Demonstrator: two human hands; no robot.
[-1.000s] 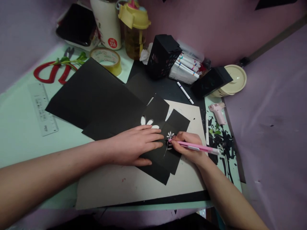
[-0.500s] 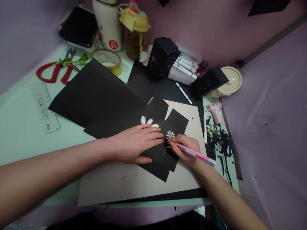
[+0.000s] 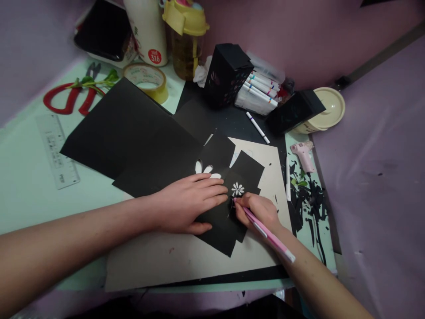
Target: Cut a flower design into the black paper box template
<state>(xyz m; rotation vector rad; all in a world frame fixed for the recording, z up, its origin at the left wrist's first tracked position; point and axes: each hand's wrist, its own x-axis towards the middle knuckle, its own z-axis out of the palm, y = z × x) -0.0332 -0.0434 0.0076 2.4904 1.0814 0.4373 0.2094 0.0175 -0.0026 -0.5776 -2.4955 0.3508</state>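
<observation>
My left hand [image 3: 194,201] lies flat with its fingers stretched over the black card [image 3: 142,133], partly covering a large petal-shaped cut-out [image 3: 207,169]. My right hand [image 3: 257,210] pinches a slim pink pen-shaped craft knife [image 3: 270,237] close to its tip, with the white end slanting back toward my wrist. Its tip meets the black card just below a small white flower cut-out [image 3: 237,189]; the blade itself is too small to make out. A thin curved pale line shows beside the tip. Under the card lies a beige board [image 3: 149,261].
Red-handled scissors [image 3: 59,99], a clear ruler [image 3: 59,150] and yellow tape [image 3: 156,91] are at the left. Behind stand a white bottle [image 3: 146,31], a yellow-lidded cup [image 3: 187,44], a black box [image 3: 226,75] and markers [image 3: 257,95]. A pink glue gun [image 3: 303,155] and black scraps [image 3: 310,199] lie right.
My right hand and the craft knife have shifted slightly down from the small flower, and the knife's rear end has swung downward. My left hand stays flat on the card. The view has tilted slightly.
</observation>
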